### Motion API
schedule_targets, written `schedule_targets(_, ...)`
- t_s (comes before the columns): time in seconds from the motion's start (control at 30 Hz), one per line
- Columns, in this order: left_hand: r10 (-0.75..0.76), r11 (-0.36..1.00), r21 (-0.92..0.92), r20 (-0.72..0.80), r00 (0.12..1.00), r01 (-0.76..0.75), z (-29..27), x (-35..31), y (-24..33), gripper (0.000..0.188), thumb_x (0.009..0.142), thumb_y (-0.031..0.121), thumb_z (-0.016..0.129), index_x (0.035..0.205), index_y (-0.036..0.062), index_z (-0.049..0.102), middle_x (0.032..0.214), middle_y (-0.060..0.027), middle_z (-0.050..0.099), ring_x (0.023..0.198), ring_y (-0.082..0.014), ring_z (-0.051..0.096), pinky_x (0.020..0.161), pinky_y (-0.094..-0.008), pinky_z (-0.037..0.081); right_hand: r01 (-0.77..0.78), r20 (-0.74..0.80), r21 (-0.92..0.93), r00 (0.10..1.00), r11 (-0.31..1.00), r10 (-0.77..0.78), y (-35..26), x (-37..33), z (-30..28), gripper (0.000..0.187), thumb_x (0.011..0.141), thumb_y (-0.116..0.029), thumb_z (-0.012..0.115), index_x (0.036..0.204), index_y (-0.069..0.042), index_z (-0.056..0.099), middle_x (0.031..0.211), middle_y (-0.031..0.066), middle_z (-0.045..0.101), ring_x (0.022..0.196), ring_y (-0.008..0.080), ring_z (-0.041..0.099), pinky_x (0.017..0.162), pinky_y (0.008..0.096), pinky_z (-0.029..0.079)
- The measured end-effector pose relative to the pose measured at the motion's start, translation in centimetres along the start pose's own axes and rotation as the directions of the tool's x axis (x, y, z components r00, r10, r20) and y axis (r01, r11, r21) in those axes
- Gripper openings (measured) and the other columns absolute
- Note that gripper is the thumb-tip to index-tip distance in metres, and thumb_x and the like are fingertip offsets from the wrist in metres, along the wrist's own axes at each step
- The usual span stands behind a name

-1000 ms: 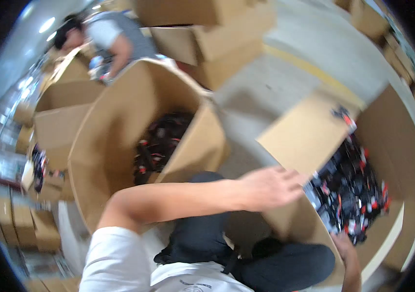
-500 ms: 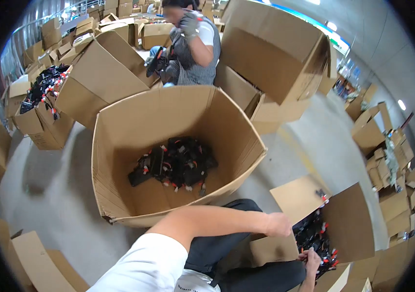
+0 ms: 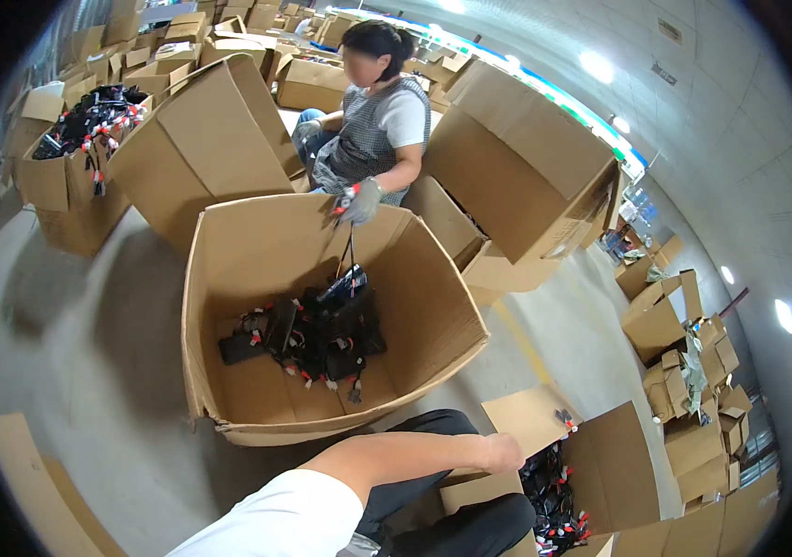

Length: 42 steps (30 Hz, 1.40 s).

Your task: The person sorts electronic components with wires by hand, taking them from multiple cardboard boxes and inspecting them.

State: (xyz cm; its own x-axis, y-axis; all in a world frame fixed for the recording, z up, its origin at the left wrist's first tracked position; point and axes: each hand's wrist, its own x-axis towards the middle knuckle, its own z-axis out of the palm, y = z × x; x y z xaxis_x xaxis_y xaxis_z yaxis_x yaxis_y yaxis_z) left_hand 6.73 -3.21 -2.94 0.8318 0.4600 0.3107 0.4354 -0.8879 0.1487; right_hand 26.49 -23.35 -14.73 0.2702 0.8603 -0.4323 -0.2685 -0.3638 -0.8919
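My left hand [image 3: 505, 452] is curled closed above the inner edge of a smaller open carton [image 3: 605, 464] at my right. Its fingers face away, so whatever they hold is hidden. My right hand is out of view. Inside that carton lie several black packs with red and white connectors [image 3: 558, 497]. A large open cardboard box [image 3: 257, 232] stands in front of me, with a pile of black corded packs [image 3: 322, 339] on its bottom. Over its far wall, a co-worker's gloved hand [image 3: 362, 200] holds a black pack [image 3: 345, 286] by its cords.
The co-worker [image 3: 382, 121] sits behind the large box, between tall cartons [image 3: 526, 158] and a tilted carton [image 3: 220, 139]. Another carton filled with black corded packs [image 3: 90, 125] stands at the far left. Stacked cartons [image 3: 684, 371] line the right side.
The co-worker's gloved hand has come down from head height to the large box, with a black pack hanging from it. My view has shifted; my right hand has left it.
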Motion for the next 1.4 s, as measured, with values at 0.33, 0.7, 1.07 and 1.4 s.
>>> schedule_targets(0.33,0.059,0.998,0.019,0.111,0.992,-0.061,-1.7,0.1,2.0,0.015,0.076,0.009,0.064,0.085,0.0015,0.072,0.090,-0.0190,0.072,0.088,-0.0357,0.069,0.077,-0.0449,0.056,0.244,-0.233,-0.241,0.925,0.939,-0.300,-10.8,-0.5,-2.6,0.049,0.100,-0.041,0.055,0.125,0.001,0.060,0.119,0.0091,0.063,0.106,0.0209,0.058,0.094,0.0325,0.046)
schedule_targets(0.7,-0.305,0.825,-0.449,0.159,0.939,0.344,-7.2,-7.7,-1.8,0.061,0.081,0.059,0.060,0.090,0.0003,0.075,0.092,-0.0210,0.071,0.088,-0.0365,0.068,0.078,-0.0453,0.053,0.282,0.089,-0.171,0.959,0.944,-0.270,-6.8,7.6,-3.3,0.043,0.101,-0.029,0.050,0.127,0.005,0.057,0.120,0.0136,0.062,0.110,0.0239,0.058,0.097,0.0329,0.044)
schedule_targets(1.07,-0.226,0.891,-0.374,0.128,0.966,0.258,-9.2,-6.6,2.0,0.060,0.075,0.060,0.067,0.082,0.0013,0.075,0.082,-0.0175,0.072,0.081,-0.0339,0.069,0.073,-0.0429,0.053,0.319,0.031,-0.258,0.946,0.912,-0.322,-2.0,7.5,-5.2,0.049,0.104,-0.035,0.041,0.128,0.006,0.055,0.119,0.0142,0.064,0.106,0.0237,0.062,0.093,0.0327,0.047)
schedule_targets(1.4,-0.241,0.851,-0.441,0.155,0.958,0.285,-6.9,-5.4,1.0,0.055,0.077,0.059,0.066,0.079,0.0043,0.074,0.079,-0.0153,0.071,0.079,-0.0328,0.068,0.072,-0.0422,0.053,0.342,0.040,-0.298,0.937,0.891,-0.346,-3.7,5.0,-1.1,0.055,0.105,-0.038,0.041,0.122,0.011,0.058,0.116,0.0155,0.065,0.103,0.0241,0.062,0.092,0.0339,0.047)
